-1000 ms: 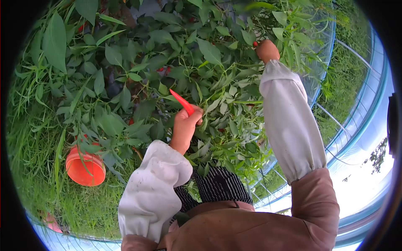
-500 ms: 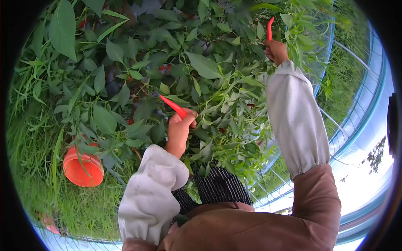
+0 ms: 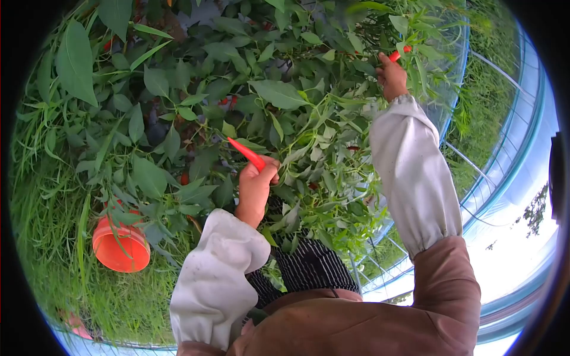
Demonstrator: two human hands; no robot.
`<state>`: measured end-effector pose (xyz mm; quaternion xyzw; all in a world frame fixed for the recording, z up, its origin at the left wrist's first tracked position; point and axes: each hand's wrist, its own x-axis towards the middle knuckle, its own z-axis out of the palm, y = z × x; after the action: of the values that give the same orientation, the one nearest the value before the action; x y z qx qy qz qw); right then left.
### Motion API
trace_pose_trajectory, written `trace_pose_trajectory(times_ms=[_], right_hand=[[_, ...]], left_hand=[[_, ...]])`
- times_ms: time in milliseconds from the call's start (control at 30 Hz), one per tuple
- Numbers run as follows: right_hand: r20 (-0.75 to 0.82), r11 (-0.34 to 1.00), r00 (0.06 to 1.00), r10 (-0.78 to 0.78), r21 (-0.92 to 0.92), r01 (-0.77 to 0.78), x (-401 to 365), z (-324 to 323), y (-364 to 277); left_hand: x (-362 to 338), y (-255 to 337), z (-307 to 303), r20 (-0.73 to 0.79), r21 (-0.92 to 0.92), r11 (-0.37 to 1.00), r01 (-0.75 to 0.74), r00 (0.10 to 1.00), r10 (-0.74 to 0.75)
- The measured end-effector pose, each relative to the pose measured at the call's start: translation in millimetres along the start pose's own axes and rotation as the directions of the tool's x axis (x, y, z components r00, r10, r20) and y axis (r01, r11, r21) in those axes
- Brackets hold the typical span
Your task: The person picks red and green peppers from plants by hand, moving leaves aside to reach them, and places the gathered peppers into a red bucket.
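Observation:
A long red chili pepper (image 3: 244, 152) sticks out of my left hand (image 3: 255, 191), which is closed around its thick end. The tip points up and to the left, in front of the leaves. At the upper right, my right hand (image 3: 392, 78) reaches into the pepper plants (image 3: 279, 95), its fingers closed on another red chili pepper (image 3: 400, 53). This second pepper slants up to the right, and part of it is hidden by a leaf and the fingers.
An orange bucket (image 3: 122, 248) lies tilted in the grass (image 3: 89, 302) at the left, its mouth facing me. A few red peppers show between leaves. Blue-edged sheeting (image 3: 454, 101) and thin hoops or cords run along the right side.
The pepper in my right hand has swung from upright to slanting right, and that hand has turned. My left hand keeps its grip on its pepper. The whole view has shifted slightly.

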<state>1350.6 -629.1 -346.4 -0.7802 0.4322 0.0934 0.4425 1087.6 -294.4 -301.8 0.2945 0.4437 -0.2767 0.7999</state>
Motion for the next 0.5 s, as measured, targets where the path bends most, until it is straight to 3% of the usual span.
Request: trace_pose_trajectory(times_ms=[33, 100, 167, 233, 300, 367, 400, 433, 467, 500], right_hand=[[0.002, 1.000, 1.000, 0.006, -0.001, -0.006, 4, -10, 6], [0.097, 0.838, 0.992, -0.079, 0.545, 0.013, 32, -55, 23], [-0.102, 0.879, 0.994, -0.026, 0.471, 0.071, 10, -88, 9], [-0.199, 0.987, 0.968, -0.155, -0.062, 0.145, -25, -110, -13], [-0.031, 0.874, 0.893, -0.450, -0.223, 0.432, -90, -90, -33], [0.311, 0.616, 0.790, -0.529, -0.499, 0.609, -159, -65, -52], [0.472, 0.389, 0.688, -0.552, -0.584, 0.713, -194, -46, -59], [0.670, 0.159, 0.520, -0.530, -0.524, 0.837, -224, -29, -69], [0.800, 0.073, 0.425, -0.424, -0.438, 0.896, -244, -15, -68], [0.879, 0.087, 0.372, -0.300, -0.363, 0.928, -261, -2, -64]], left_hand=[[-2, 0, 0, 0.001, -0.018, 1.000, -0.020, 1.000, 0.020], [-4, 6, -1, 0.018, -0.010, 0.999, -0.045, 0.999, 0.045], [-4, 16, 5, 0.049, -0.008, 0.997, -0.077, 0.996, 0.077], [-5, 27, 20, 0.117, 0.235, 0.896, -0.378, 0.926, 0.359], [-8, 48, 43, 0.192, 0.301, 0.850, -0.432, 0.901, 0.390], [-8, 68, 66, 0.374, 0.194, 0.916, -0.351, 0.890, 0.261], [-8, 77, 73, 0.370, 0.143, 0.979, -0.148, 0.925, 0.085], [-8, 80, 77, 0.374, 0.146, 0.978, -0.149, 0.924, 0.085], [-8, 83, 81, 0.376, 0.087, 0.986, -0.141, 0.921, 0.099], [-7, 85, 83, 0.376, 0.026, 0.991, -0.132, 0.920, 0.112]])
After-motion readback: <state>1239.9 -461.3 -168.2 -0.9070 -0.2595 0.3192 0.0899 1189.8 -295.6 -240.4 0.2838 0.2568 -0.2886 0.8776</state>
